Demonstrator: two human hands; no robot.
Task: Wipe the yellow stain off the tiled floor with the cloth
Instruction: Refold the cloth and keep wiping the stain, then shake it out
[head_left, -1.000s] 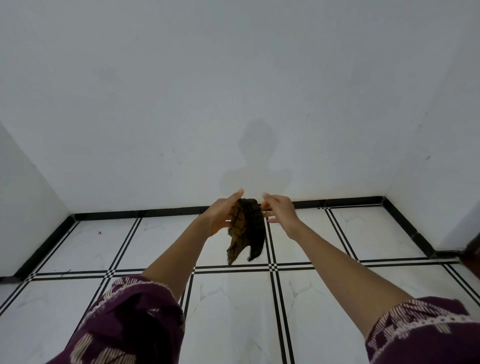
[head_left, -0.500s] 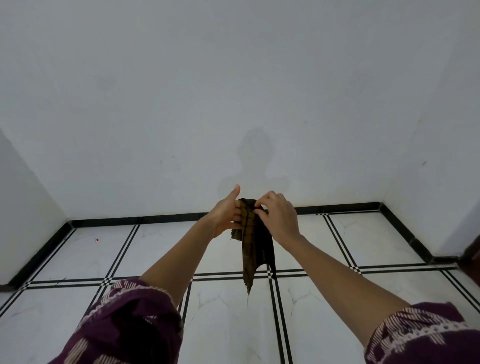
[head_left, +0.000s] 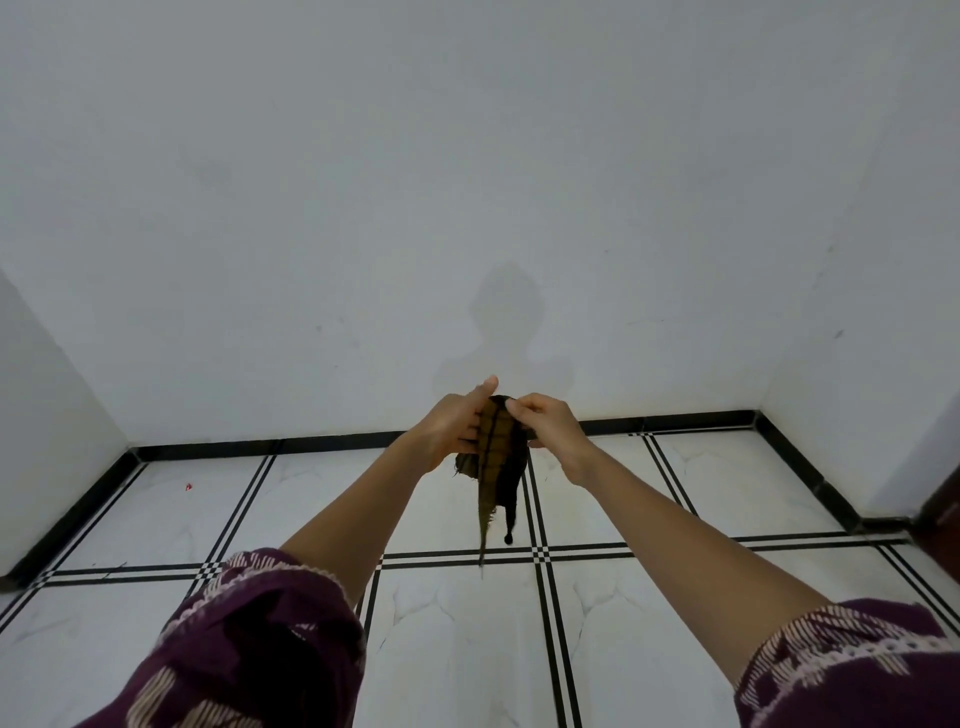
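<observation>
Head view: left grip (head_left: 451, 432) and right grip (head_left: 546, 430) both pinch the cloth (head_left: 492, 470), so it seems best to fold it into a pad before wiping the floor (head_left: 452, 654).

I am counting 2 hands out in front of me, my left hand (head_left: 451, 432) and my right hand (head_left: 551, 431), and they are gripping 1 cloth (head_left: 494, 460) between them. I am wearing 2 patterned sleeves, a left sleeve (head_left: 249, 644) and a right sleeve (head_left: 852, 670). I am also seeing 3 white walls (head_left: 467, 182), 1 shadow (head_left: 506, 322) on the far one, 1 tiled floor (head_left: 452, 649) and 1 red speck (head_left: 188, 487) lying on it.
</observation>
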